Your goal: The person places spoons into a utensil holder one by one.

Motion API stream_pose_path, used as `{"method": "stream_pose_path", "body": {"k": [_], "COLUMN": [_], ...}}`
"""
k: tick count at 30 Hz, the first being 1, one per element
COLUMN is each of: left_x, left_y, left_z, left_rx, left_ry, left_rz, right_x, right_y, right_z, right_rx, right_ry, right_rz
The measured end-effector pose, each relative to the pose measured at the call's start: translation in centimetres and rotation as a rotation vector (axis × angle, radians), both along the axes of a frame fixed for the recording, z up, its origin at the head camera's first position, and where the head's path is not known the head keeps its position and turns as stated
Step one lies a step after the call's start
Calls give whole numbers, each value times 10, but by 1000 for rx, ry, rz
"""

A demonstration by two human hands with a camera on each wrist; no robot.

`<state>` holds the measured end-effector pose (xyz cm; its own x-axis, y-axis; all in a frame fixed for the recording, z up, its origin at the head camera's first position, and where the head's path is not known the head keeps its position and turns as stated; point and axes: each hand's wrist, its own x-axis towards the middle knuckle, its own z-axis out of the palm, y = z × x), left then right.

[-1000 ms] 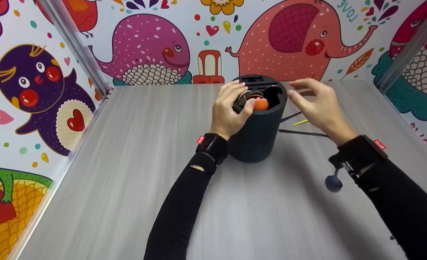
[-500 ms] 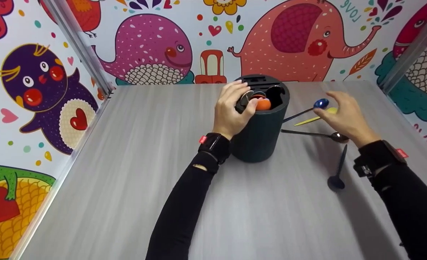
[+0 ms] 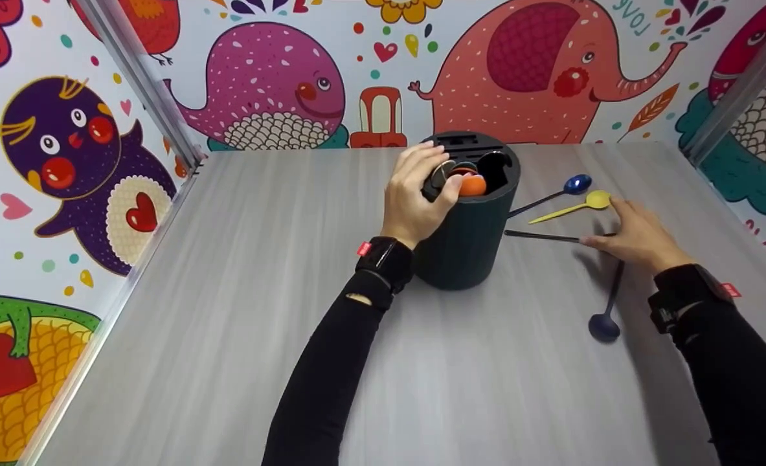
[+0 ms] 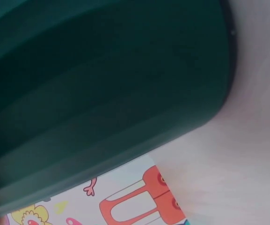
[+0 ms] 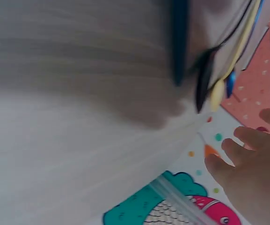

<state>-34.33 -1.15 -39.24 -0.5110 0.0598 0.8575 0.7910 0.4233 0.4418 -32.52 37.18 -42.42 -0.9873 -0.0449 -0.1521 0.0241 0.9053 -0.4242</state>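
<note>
Cartoon-papered walls are framing the grey table [image 3: 227,323] in the head view, where the left hand [image 3: 415,197] is gripping the rim of the dark holder [image 3: 467,239], already holding several spoons. The right hand [image 3: 635,236], fingers loosely spread, is settling on the black spoon [image 3: 541,237]; blue [image 3: 567,188], yellow [image 3: 583,204] and navy [image 3: 606,317] spoons are lying loose, apparently unsorted. Left wrist: holder wall [image 4: 102,93] filling the view. Right wrist: fingers [image 5: 247,159] hanging spread.

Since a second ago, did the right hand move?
Yes. The right hand went from beside the rim of the dark green holder down and to the right, onto the black spoon lying on the table.
</note>
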Motion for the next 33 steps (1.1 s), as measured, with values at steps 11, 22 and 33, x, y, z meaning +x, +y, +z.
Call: {"method": "stream_pose_path", "body": {"k": [11, 22, 33], "left_x": [1, -1, 0], "left_y": [0, 1, 0], "left_z": [0, 0, 1], "left_rx": [2, 6, -8], "left_ry": [1, 8, -9], "left_rz": [6, -3, 11], "right_x": [5, 3, 5], "right_y": [17, 19, 19], "right_z": [-18, -21, -25], "right_rx": [55, 25, -18], "right_ry": [-105, -36, 85], "right_rz": [-2, 2, 38]}}
